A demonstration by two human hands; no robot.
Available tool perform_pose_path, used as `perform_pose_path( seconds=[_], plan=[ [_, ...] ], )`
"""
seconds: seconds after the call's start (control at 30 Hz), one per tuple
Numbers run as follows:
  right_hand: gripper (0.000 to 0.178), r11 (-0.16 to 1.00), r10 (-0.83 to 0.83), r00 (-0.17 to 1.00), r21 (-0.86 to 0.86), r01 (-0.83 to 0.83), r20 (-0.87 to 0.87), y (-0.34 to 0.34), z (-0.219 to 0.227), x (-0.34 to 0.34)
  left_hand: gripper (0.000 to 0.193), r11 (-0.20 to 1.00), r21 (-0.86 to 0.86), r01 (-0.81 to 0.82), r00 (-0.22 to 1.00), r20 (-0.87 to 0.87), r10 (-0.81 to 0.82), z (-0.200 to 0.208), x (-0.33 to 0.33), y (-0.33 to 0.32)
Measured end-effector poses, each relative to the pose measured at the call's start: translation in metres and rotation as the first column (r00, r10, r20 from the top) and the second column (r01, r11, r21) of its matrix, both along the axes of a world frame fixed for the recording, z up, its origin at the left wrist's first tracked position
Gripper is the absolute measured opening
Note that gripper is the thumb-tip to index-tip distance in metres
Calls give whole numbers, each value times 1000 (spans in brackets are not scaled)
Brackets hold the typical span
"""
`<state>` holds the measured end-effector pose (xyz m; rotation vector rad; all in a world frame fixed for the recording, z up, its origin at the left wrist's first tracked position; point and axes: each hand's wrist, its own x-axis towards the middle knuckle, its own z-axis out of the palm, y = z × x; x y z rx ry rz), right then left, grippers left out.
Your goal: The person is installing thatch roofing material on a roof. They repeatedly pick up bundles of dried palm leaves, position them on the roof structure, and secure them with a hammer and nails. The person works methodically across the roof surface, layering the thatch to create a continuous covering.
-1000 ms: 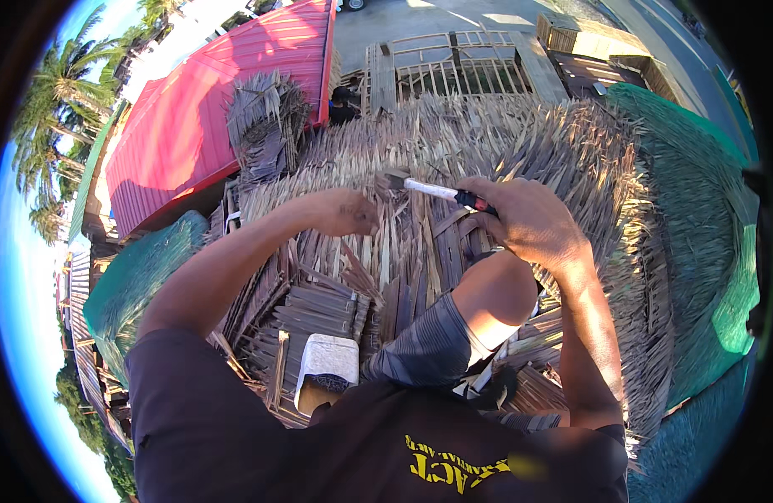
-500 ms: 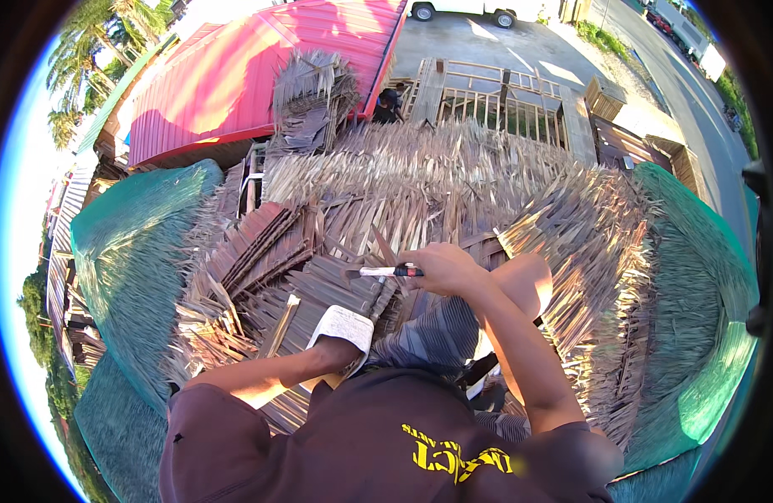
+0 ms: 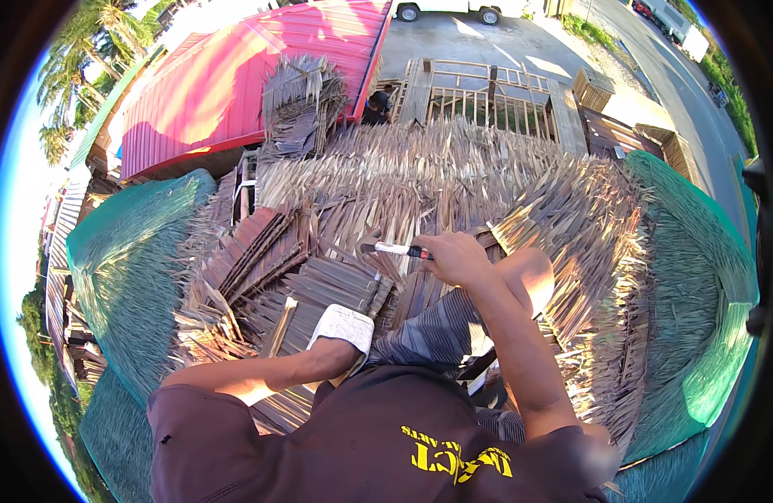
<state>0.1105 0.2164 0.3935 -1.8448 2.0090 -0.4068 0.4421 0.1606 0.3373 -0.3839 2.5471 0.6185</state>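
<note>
My right hand is wrapped round the black and red grip of a hammer. Its pale shaft points left, and the hammer's head is over the dry palm-leaf thatch. Beside my bent knee, my left hand reaches in at a flat white speckled pad, perhaps a slipper sole. The pad hides those fingers, so their grip does not show. Near it, overlapping brown thatch panels lie on the roof, with a thin wooden strip alongside.
Loose thatch panels are stacked to the left. Green netting covers thatch on both sides. Beyond the roof are a red metal roof, a wooden frame, and a person lower down. A white vehicle stands farther off.
My right hand has moved slightly right and forward with the hammer, whose head is farther from me. The left hand stays by the white pad. The whole view has shifted a little.
</note>
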Motion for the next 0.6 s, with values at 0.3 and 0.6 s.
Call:
perform_pose_path(
  seconds=[0.3,0.6],
  plan=[
    [38,994,-111,994,-25,111,10,8,-2,-7,25,985,47,166,826,539,-165,80,-42,-5],
    [36,905,-281,766,-105,411,579,-7,6,-5,18,305,809,-502,736,216,641,95,-170,-90]
  ],
)
